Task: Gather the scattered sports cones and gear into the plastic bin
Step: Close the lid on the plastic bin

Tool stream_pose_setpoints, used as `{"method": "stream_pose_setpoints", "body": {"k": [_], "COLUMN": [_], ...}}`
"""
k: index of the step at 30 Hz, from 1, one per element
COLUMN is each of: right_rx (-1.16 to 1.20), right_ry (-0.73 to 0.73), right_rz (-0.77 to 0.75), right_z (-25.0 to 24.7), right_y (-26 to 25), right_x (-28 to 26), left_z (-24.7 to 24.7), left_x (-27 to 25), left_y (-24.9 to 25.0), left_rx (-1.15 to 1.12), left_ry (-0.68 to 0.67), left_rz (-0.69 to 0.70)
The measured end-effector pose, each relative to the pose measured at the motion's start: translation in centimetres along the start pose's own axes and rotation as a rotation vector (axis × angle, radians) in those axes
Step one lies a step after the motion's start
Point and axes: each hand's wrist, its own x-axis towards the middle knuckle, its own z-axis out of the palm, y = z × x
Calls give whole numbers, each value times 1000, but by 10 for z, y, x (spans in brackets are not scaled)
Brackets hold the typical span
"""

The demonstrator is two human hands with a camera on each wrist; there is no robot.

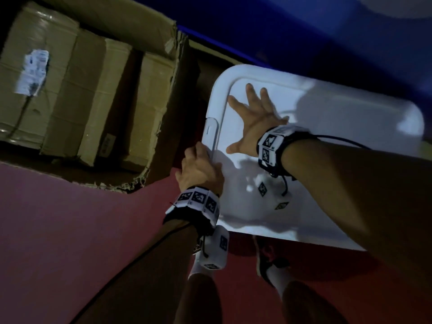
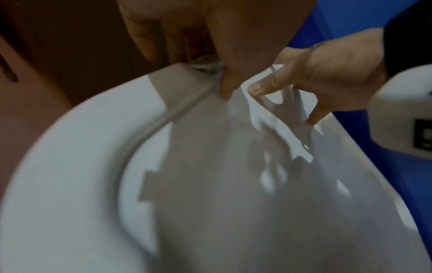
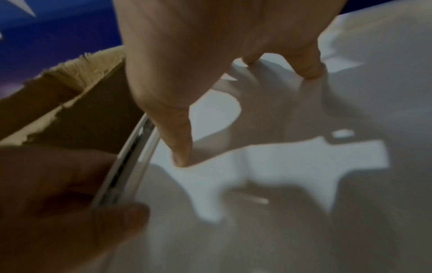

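Observation:
A white plastic bin lid (image 1: 327, 118) lies flat below me, covering the bin. My right hand (image 1: 252, 120) is spread open on the lid, fingertips pressing its top. My left hand (image 1: 198, 164) grips the lid's left edge beside the latch tab (image 1: 210, 134), thumb on top and fingers curled under the rim. The left wrist view shows the lid (image 2: 210, 203) with my right hand (image 2: 315, 83) resting on it. The right wrist view shows my left hand (image 3: 58, 194) clamped on the lid's rim (image 3: 124, 175). No cones or gear are in view.
A large open cardboard box (image 1: 177, 73) holding smaller taped cartons (image 1: 58, 94) stands just left of the bin. A blue surface (image 1: 304, 31) runs behind the bin. The floor (image 1: 58, 218) is red. My feet (image 1: 268, 260) stand close to the bin's near edge.

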Motion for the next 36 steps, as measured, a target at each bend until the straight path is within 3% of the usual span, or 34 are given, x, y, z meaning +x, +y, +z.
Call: {"method": "stream_pose_setpoints", "body": {"k": [2,5,8,10,13,16,17,19,21,23,27,32,36], "right_rx": [108,305,466,552,519,497,568,732,1031,1246,1355,1313,1326], "right_ry": [-4,114,145,209,437,593,584,427,223,158,204,9,9], "right_rz": [-21,-33,85,173,293,600,701,815,813,745,701,676,642], "right_z": [-8,-20,-14,-2,18,44,55,81,103,120,131,125,129], "right_y": [3,18,56,105,192,265,284,317,343,353,360,379,383], "right_x": [-1,-14,-34,-58,-96,-124,-129,-137,-144,-143,-138,-136,-122], "left_z": [1,16,28,42,73,112,123,149,175,193,206,217,225], "left_x": [-8,-24,-33,-41,-60,-83,-89,-97,-104,-106,-100,-106,-111], "left_y": [17,55,87,111,152,196,210,236,257,263,264,285,294], "left_rx": [42,73,32,109,171,144,167,285,468,640,730,687,658], "left_ry": [34,84,130,159,89,-8,-33,-102,-186,-250,-226,-85,-38], "left_rz": [-8,92,36,104,253,317,363,453,470,425,381,358,348]}}
